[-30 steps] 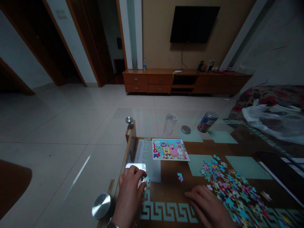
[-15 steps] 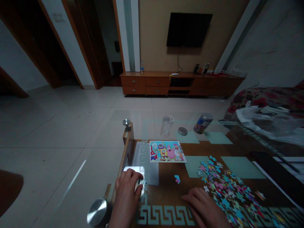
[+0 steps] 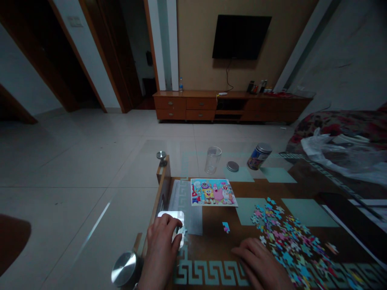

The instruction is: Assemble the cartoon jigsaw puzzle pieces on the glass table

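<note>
Beside left hand (image 3: pixel 161 245), one puzzle piece (image 3: pixel 183 230)

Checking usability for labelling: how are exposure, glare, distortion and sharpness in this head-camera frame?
Head view: dim and underexposed overall, with muted colours; one blown-out white reflection on the glass table, partly beneath the left hand; wide-angle bending of the door frames toward the edges; the puzzle pieces beside the right hand go soft toward the lower right corner, while the cartoon picture is legible.
</note>
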A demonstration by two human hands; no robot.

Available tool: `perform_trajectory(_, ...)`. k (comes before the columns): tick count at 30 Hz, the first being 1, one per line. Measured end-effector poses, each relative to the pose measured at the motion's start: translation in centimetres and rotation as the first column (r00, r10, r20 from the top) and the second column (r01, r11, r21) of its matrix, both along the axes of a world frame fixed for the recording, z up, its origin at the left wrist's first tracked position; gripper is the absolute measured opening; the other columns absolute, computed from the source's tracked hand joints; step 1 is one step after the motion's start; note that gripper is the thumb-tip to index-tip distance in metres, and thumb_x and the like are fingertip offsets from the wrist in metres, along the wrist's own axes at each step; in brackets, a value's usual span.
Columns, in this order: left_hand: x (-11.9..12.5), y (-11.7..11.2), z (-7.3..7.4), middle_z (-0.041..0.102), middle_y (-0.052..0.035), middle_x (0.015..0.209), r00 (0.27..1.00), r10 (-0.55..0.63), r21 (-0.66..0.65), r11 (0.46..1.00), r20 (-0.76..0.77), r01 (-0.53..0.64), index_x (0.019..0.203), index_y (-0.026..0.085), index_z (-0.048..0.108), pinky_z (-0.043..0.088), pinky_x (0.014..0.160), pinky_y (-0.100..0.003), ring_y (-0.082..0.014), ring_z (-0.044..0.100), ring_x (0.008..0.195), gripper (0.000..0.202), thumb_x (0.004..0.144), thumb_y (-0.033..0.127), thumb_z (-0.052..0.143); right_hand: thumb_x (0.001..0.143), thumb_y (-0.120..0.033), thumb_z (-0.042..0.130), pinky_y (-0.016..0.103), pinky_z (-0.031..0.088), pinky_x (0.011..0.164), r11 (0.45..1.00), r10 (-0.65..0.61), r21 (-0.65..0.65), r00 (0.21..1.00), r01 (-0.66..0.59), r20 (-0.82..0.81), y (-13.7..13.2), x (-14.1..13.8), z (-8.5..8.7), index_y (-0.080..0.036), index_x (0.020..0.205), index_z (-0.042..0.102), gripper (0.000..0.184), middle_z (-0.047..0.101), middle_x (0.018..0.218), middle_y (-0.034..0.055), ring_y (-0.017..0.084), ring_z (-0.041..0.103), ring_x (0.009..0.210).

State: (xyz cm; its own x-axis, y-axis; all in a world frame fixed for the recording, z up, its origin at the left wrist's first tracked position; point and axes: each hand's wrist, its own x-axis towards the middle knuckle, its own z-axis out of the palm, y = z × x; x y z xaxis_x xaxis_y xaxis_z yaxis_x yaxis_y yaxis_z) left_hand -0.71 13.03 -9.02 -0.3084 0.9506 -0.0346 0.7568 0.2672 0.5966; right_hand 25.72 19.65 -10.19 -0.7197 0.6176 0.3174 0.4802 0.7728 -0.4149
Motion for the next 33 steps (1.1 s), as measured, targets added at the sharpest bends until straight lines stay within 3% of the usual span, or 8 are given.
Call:
perform_trajectory(22,0.0,0.0,-0.3,0.059,-0.0029,0.098,0.999,0.001,0.002,1.000,-0.052,-0.001,0.091,0.023,0.063,0.034,0.086,-0.039,-0.0236,0.052,0.100,0.024,0.079,0.009,0.048,0.081,-0.002,0.045,0.027,0.053,0.068,0.997,-0.013,-0.070,0.999,0.016,0.050,-0.2,0.1,-0.1,-0.023,0.105,0.059,0.035,0.062,0.090,0.0048,0.017,0.061,0.081)
perform_trajectory(33,-0.9,0.1,-1.0,0.063,-0.0060,0.106,0.990,-0.078,-0.106,0.992,-0.118,0.066,0.097,0.026,0.065,0.039,0.087,-0.043,-0.0288,0.053,0.106,0.026,0.083,0.025,0.043,0.078,-0.001,0.045,0.031,0.047,0.069,0.984,-0.105,-0.136,0.992,0.114,0.077,-1.0,-0.2,0.2,-0.021,0.102,0.062,0.035,0.060,0.092,0.0064,0.021,0.056,0.084)
